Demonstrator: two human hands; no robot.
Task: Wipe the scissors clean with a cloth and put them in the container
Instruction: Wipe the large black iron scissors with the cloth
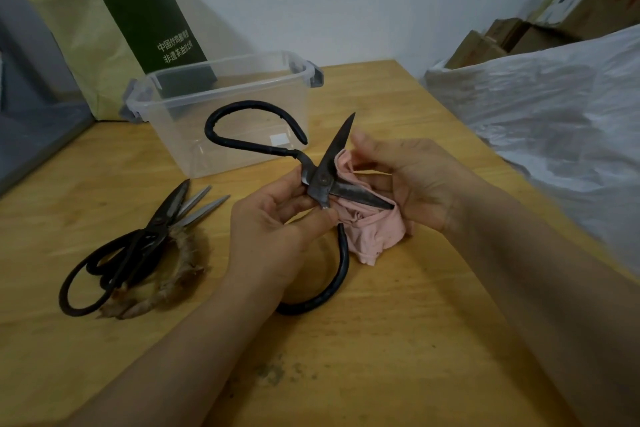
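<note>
Wood makes up the tabletop (398, 340), which stands by a white wall. A person holds the big black scissors (322, 180) just above it, with the blades spread wide. The left hand (273, 229) pinches the scissors near the middle pin, fingers curled tight on the metal. The right hand (415, 180) is curled round a pink cloth (370, 229), and the cloth is wrapped under the lower blade. One long handle loop hangs down to the wood. Just behind the hands stands the clear container (173, 121). More scissors (138, 239) lie in a pile to the left. A green and tan bag (114, 35) leans on the wall.
</note>
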